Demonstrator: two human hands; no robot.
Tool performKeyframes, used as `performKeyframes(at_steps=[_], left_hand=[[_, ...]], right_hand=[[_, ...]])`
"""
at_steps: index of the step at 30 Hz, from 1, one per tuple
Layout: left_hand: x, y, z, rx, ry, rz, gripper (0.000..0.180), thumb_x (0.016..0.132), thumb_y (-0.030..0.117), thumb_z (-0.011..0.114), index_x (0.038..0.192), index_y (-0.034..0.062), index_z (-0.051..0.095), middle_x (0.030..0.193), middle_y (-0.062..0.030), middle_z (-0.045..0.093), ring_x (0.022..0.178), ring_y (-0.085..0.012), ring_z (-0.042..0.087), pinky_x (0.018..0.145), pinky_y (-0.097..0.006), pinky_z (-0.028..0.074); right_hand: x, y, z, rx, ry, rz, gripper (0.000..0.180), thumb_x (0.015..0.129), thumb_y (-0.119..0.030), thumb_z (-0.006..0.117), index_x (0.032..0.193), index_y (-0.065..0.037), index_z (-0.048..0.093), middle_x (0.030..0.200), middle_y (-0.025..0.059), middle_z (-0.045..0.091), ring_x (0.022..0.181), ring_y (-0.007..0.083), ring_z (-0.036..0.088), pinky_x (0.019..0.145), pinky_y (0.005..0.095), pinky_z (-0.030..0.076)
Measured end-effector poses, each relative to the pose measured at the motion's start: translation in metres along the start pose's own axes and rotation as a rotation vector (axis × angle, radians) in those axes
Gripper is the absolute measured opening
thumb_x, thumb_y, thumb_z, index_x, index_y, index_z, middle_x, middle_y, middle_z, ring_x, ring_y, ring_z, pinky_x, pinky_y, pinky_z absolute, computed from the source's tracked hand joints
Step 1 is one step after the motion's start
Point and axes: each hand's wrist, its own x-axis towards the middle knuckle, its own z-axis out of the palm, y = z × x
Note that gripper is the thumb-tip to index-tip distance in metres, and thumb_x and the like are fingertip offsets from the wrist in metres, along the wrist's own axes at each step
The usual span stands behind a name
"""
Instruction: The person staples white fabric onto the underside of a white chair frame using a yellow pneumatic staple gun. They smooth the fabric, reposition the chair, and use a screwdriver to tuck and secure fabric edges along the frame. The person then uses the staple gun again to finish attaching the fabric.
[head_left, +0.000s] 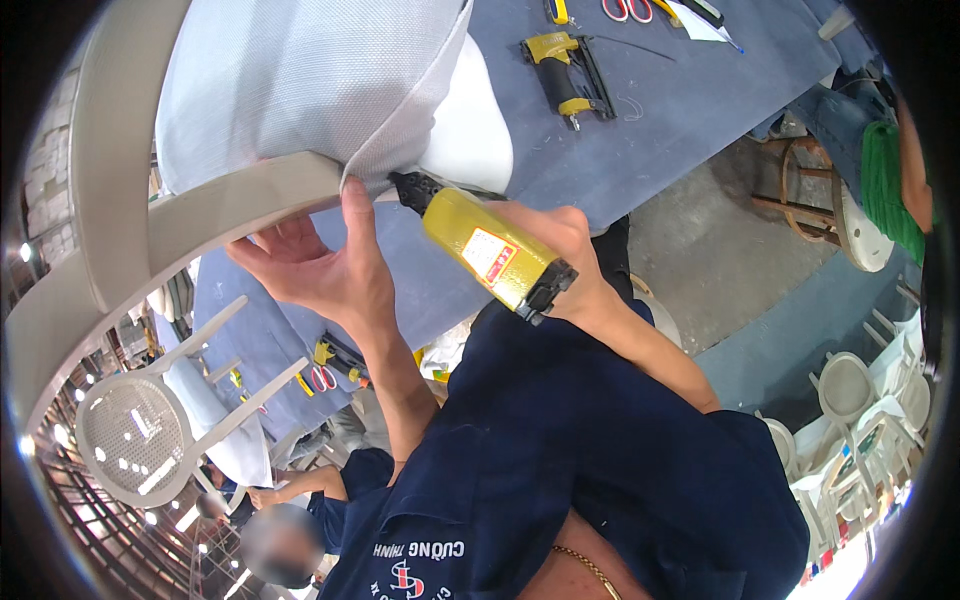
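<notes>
My right hand point(565, 245) is wrapped round a yellow and black staple gun point(480, 240). Its black nose meets the light grey fabric point(310, 90) where the cover's folded edge comes down to the pale chair frame point(245, 195). My left hand point(325, 265) grips the frame from below, the thumb pressed up at the fabric corner and the other fingers curled under the rail. White padding or lining point(470, 120) shows from beneath the cover. The gun partly hides my right fingers.
On the blue-grey covered table point(690, 90) lie a second staple gun point(570, 80), red-handled scissors point(628, 8) and a pen. To the left, another chair point(135, 435) with a woven round back stands near a co-worker point(300, 520). A wooden stool point(810, 195) and stacked chairs point(850, 390) are at right.
</notes>
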Motion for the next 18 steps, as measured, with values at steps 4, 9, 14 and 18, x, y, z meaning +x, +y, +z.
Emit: performKeyframes(at_steps=[4, 9, 14, 18], left_hand=[[0.002, -0.002, -0.001, -0.002, -0.002, -0.006, 0.091, 0.077, -0.011, 0.081, 0.151, -0.002, 0.029, 0.141, -0.0233, 0.051, 0.129, -0.0296, 0.057, 0.107, -0.041, 0.052], [0.002, -0.002, -0.002, 0.037, -0.008, 0.019, 0.092, 0.077, -0.012, 0.079, 0.151, -0.0014, 0.026, 0.141, -0.0237, 0.051, 0.128, -0.0295, 0.058, 0.106, -0.041, 0.052], [0.0, -0.003, 0.0, 0.017, -0.004, 0.013, 0.09, 0.078, -0.013, 0.079, 0.15, -0.0007, 0.026, 0.141, -0.0255, 0.05, 0.129, -0.03, 0.057, 0.107, -0.041, 0.051], [-0.001, 0.0, 0.002, -0.012, 0.001, 0.007, 0.089, 0.078, -0.014, 0.078, 0.149, -0.0005, 0.027, 0.14, -0.0251, 0.051, 0.129, -0.0296, 0.058, 0.107, -0.041, 0.052]], right_hand=[[-0.002, -0.001, -0.003, 0.054, 0.003, 0.007, 0.045, 0.072, -0.016, 0.083, 0.111, 0.002, 0.068, 0.078, 0.0213, 0.069, 0.067, 0.0367, 0.07, 0.057, 0.0355, 0.052], [-0.001, 0.005, -0.001, 0.053, 0.01, 0.009, 0.046, 0.072, -0.016, 0.083, 0.111, 0.003, 0.068, 0.081, 0.0222, 0.069, 0.067, 0.0368, 0.07, 0.057, 0.0345, 0.052], [0.002, 0.003, 0.0, 0.058, 0.004, 0.036, 0.044, 0.073, -0.015, 0.083, 0.111, 0.002, 0.068, 0.081, 0.0222, 0.069, 0.068, 0.0376, 0.07, 0.057, 0.0342, 0.051], [0.0, 0.007, 0.002, -0.012, -0.011, 0.047, 0.045, 0.073, -0.017, 0.083, 0.111, 0.001, 0.068, 0.08, 0.0217, 0.069, 0.068, 0.038, 0.069, 0.057, 0.0355, 0.052]])
